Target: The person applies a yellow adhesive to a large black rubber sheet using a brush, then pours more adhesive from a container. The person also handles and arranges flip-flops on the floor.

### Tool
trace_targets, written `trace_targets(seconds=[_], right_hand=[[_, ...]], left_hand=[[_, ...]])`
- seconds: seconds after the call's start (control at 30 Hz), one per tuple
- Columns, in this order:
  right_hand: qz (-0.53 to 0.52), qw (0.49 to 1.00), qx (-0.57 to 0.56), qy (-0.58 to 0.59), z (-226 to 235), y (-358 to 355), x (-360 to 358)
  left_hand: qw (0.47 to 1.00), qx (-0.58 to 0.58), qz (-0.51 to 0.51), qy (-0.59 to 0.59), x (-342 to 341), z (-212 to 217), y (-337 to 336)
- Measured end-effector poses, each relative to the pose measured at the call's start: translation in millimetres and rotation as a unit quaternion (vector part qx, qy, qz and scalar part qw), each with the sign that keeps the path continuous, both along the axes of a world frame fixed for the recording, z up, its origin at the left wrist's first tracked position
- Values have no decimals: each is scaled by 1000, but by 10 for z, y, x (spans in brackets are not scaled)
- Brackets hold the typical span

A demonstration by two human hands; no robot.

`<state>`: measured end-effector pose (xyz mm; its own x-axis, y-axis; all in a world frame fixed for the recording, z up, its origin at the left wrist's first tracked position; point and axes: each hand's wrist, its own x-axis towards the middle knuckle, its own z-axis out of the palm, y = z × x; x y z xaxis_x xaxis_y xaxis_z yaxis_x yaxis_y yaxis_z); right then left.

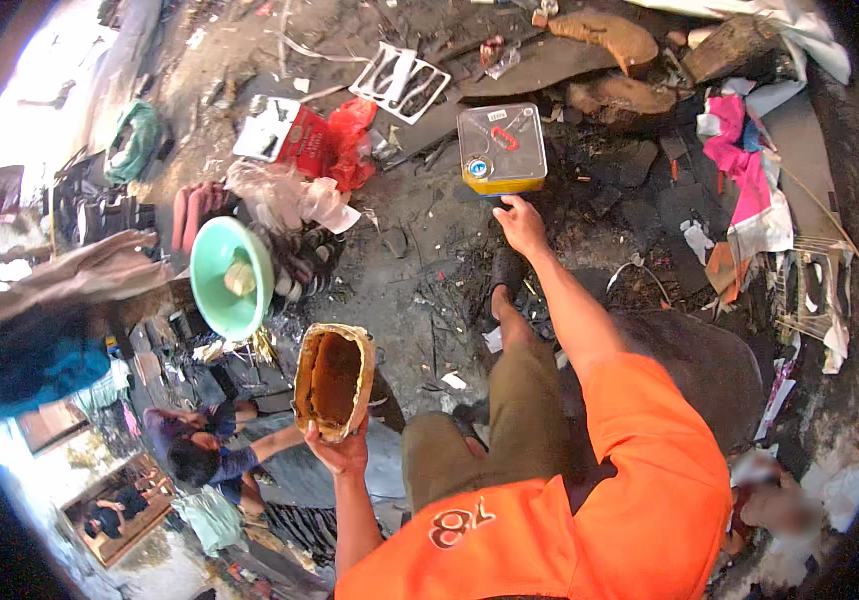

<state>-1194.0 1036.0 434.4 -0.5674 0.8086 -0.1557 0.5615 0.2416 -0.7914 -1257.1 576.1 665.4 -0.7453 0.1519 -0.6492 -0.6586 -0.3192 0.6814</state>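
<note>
My left hand [341,452] is closed round the near end of an open-topped container [361,372]. It is roughly rectangular with a pale, crusted rim and a brown, stained inside. My right arm stretches forward, and my right hand [523,226] is at the near edge of a rectangular tin [517,138]. The tin has a grey top with a red carry handle, a round blue-and-white cap at its near left corner, and a yellow side. My fingers are curled against its lower edge, partly hidden there.
A mint-green basin [232,280] with a pale lump in it stands at left, near shoes and a red plastic bag [352,140]. A co-worker [194,450] sits at lower left, one arm reaching toward my container. Wood chunks [609,45] and pink cloth [734,150] lie at far right.
</note>
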Motion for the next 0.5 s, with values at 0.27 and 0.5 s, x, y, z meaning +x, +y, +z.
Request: trace_targets(seconds=[0.27, 0.5], right_hand=[[17, 983, 98, -153, -1639, 705, -1152], [27, 987, 145, -68, -1422, 803, -1289]], left_hand=[[998, 41, -34, -26, -934, -1294, 1388], [992, 29, -85, -88, -1332, -2523, 1801]])
